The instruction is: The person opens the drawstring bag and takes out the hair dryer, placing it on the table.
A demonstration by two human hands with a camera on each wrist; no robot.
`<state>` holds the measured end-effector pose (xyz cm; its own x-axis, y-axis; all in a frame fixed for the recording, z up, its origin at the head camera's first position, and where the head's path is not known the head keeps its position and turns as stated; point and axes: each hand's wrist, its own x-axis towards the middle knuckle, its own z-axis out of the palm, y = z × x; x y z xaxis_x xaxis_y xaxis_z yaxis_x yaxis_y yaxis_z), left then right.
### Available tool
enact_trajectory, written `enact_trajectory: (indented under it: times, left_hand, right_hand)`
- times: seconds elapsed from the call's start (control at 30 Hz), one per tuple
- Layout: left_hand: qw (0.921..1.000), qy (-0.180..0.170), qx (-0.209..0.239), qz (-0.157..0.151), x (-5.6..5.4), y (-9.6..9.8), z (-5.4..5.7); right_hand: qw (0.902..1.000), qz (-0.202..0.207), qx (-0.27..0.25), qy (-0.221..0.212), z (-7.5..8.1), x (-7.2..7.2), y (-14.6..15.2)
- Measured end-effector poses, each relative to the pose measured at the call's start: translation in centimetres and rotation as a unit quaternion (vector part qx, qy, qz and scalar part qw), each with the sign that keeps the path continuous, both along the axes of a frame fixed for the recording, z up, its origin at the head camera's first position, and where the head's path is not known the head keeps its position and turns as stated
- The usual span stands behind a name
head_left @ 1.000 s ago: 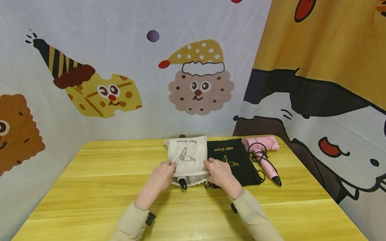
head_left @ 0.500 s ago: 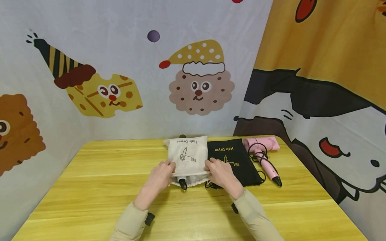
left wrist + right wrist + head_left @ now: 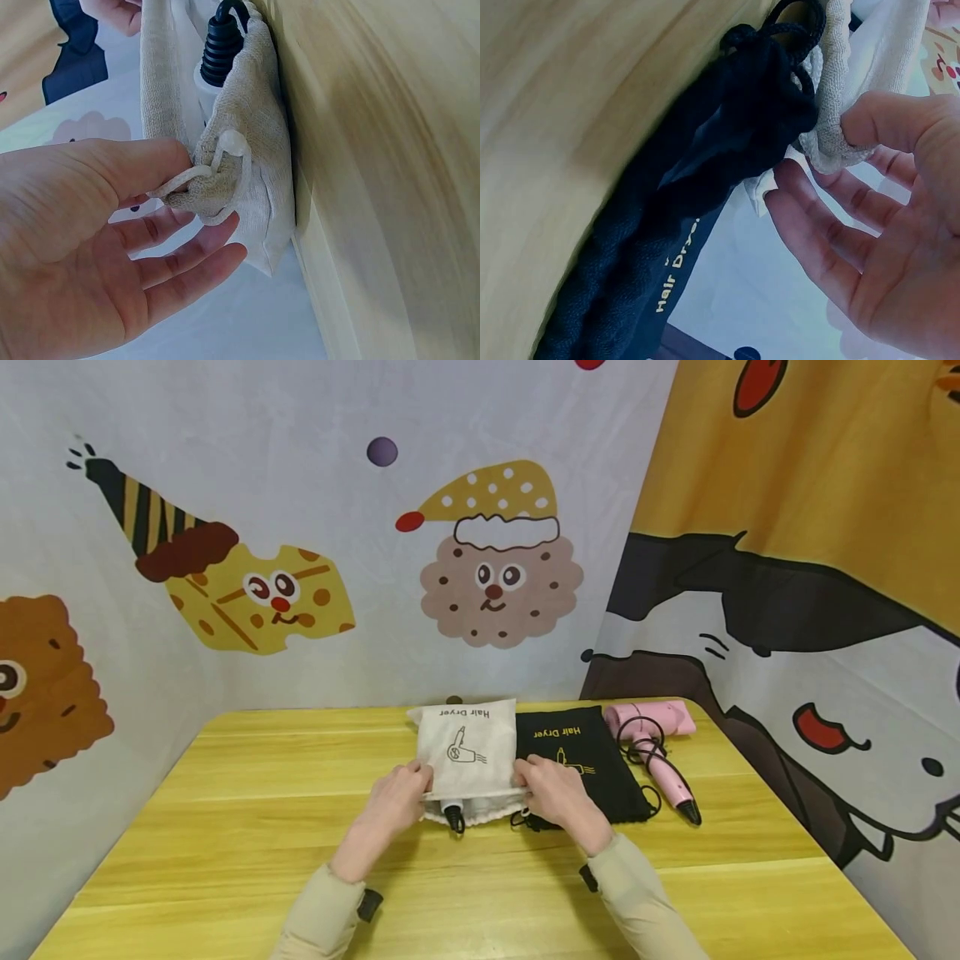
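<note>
A cream drawstring bag printed "Hair Dryer" lies flat at the table's far side, its mouth toward me. My left hand pinches the left corner of the mouth between thumb and fingers; the knotted white cord hangs there in the left wrist view. My right hand pinches the right corner. Between them the mouth gapes. A white handle end with a ribbed black cord sleeve shows inside; the rest of that object is hidden in the bag.
Against the cream bag's right side lies a black drawstring bag, also printed "Hair Dryer". Further right is a pink hair dryer with its black cord looped around it. The wooden table ends at a printed cloth backdrop.
Both hands have spread slightly apart, the left one leftward and the right one rightward, drawing the mouth of the cream bag a little wider. The other things have not moved.
</note>
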<state>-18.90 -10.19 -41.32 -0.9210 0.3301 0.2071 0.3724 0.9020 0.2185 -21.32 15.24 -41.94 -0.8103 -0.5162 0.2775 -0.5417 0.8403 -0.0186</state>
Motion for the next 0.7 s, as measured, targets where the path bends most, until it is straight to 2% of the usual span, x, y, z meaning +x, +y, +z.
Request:
enact_trajectory:
  times: [0.17,0.3,0.53,0.7]
  left_hand:
    - [0.9999,-0.015,0.008,0.003,0.0,-0.16,0.09]
    - [0.9999,-0.014,0.008,0.003,-0.01,-0.25,0.1]
    - [0.9997,-0.017,0.003,0.015,-0.09,-0.06,-0.2]
    - [0.9998,-0.011,-0.003,0.018,-0.01,0.25,-0.22]
  right_hand:
    - [0.9993,-0.016,-0.005,-0.035,0.36,-0.07,0.3]
    - [0.9984,-0.023,-0.013,-0.049,0.61,0.0,0.4]
    - [0.9995,-0.003,-0.009,-0.029,0.23,0.13,0.13]
    - [0.9999,-0.004,-0.009,-0.008,-0.13,0.16,0.0]
